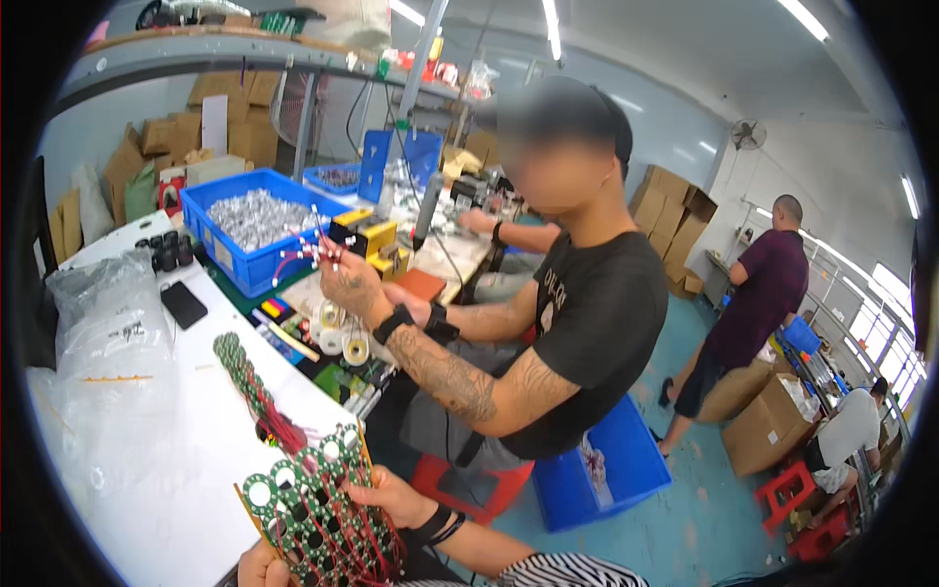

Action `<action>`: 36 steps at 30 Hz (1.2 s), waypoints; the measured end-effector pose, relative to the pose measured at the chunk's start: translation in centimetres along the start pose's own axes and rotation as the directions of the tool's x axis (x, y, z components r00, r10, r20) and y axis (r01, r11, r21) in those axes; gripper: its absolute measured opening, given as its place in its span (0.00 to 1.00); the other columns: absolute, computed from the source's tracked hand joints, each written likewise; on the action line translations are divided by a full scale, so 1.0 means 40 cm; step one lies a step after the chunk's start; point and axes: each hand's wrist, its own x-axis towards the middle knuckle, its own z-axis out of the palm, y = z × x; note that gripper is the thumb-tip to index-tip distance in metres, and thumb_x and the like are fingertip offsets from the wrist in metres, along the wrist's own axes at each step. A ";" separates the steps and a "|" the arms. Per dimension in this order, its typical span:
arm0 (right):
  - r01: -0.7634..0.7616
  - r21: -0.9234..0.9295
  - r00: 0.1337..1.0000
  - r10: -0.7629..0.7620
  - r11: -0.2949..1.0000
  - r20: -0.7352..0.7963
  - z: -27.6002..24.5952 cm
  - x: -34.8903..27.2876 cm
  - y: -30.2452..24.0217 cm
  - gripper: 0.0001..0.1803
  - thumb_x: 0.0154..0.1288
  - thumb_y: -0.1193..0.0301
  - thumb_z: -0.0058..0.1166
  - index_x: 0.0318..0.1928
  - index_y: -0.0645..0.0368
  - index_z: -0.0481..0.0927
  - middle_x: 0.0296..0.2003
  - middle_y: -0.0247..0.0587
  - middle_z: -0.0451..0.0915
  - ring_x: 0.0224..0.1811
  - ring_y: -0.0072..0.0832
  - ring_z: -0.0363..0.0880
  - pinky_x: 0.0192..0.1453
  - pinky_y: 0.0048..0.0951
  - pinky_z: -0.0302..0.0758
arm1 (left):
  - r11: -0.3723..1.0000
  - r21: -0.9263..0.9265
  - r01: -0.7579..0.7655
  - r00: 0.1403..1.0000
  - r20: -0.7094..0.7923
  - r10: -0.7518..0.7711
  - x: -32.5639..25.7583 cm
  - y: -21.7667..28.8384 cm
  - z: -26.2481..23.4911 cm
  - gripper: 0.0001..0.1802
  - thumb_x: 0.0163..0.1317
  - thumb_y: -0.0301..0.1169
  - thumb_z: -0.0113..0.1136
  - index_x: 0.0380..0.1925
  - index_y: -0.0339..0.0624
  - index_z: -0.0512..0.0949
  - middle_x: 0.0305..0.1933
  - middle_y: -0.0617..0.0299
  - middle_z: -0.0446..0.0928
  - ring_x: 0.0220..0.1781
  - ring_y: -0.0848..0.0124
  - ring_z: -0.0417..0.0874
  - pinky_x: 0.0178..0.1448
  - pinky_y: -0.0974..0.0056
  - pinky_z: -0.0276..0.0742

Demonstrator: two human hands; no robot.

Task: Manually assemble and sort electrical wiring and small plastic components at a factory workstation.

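So a long, glossy white counter is being taken up on its left side by a big crumpled clear plastic bag, and at the far end a blue rectangular plastic bin is being kept heaped with small silvery pieces. Right up close, a green panel of round circuit boards, strung with thin red wires, is being held up between both hands, tilted, over the counter's near edge. Its long axis can't be told. Just beyond it, a slim bundle of green boards with red wires is being left lying slantwise, wire end pointing at the panel, and nearer the right hand than the left. The panel's lower-left edge is being gripped by the left hand, partly cut off. The right hand's fingers are being laid on the panel's right side; whether anything's being pinched there, can't tell.
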 end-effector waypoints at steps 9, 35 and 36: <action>0.282 -0.725 0.779 -0.591 0.629 -0.210 0.081 0.063 -0.375 0.35 0.72 0.60 0.43 0.70 0.60 0.45 0.49 0.50 0.77 0.43 0.31 0.80 0.48 0.31 0.78 | 0.819 0.476 -0.321 0.939 0.047 0.341 -0.049 -0.127 -0.069 0.15 0.69 0.31 0.44 0.40 0.27 0.74 0.35 0.48 0.75 0.33 0.63 0.72 0.36 0.57 0.68; 0.181 -0.310 0.906 -0.281 0.933 -0.317 0.091 0.059 -0.017 0.11 0.71 0.71 0.46 0.50 0.62 0.72 0.42 0.40 0.78 0.37 0.27 0.80 0.39 0.35 0.81 | 0.978 0.201 0.049 0.923 -0.383 0.033 -0.063 0.040 -0.009 0.06 0.65 0.26 0.54 0.30 0.35 0.73 0.23 0.63 0.72 0.21 0.80 0.70 0.26 0.72 0.66; 0.174 -0.309 0.909 -0.273 0.935 -0.315 0.097 0.058 -0.016 0.11 0.71 0.71 0.46 0.50 0.62 0.72 0.42 0.40 0.78 0.37 0.27 0.80 0.39 0.35 0.81 | 0.959 0.277 0.060 0.936 -0.349 0.042 -0.065 0.036 -0.012 0.07 0.64 0.26 0.56 0.27 0.35 0.73 0.22 0.63 0.70 0.21 0.79 0.69 0.26 0.71 0.65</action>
